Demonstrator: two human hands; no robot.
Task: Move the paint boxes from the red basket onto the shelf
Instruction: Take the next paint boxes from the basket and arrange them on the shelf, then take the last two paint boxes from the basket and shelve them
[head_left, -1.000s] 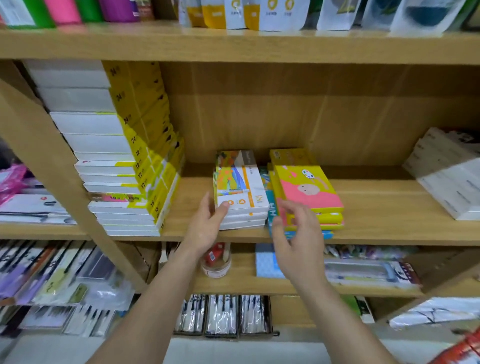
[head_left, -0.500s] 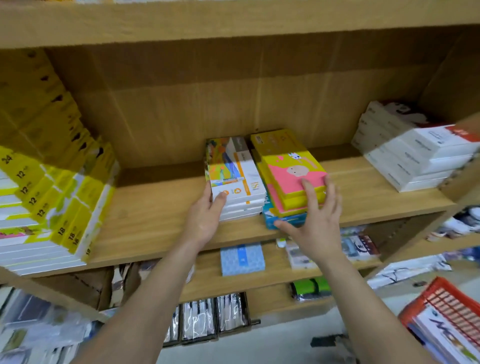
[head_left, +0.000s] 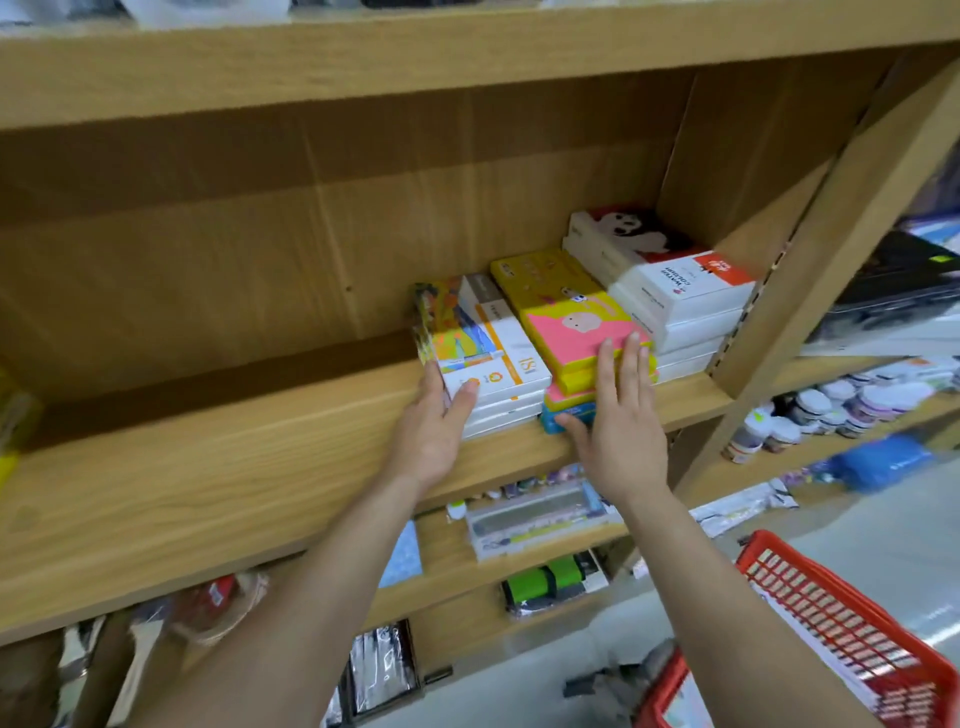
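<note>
Both stacks of paint boxes have slid rightward along the shelf (head_left: 218, 467) since half a second ago, and now sit closer to the white watercolour stack (head_left: 675, 306) at the compartment's right end — the yellow-and-pink stack (head_left: 576, 322) all but touching it. The left hand (head_left: 434, 431) lies flat and open against the left front corner of the white-and-orange stack (head_left: 488, 358), fingers pressed to its side, gripping nothing. The right hand (head_left: 618, 421) is open too, fingertips laid on the front of the pink-topped box, thumb against the blue box (head_left: 566, 413) at the bottom of that stack. Neither hand carries anything; this looks like tidying, closing gaps beside the watercolour stack to free bare board to its left. The red basket (head_left: 831, 623) stands on the floor below and right of the watercolour stack, with at least one flat box visible inside — so the job appears unfinished, and a return to the basket seems the likely next reach.
</note>
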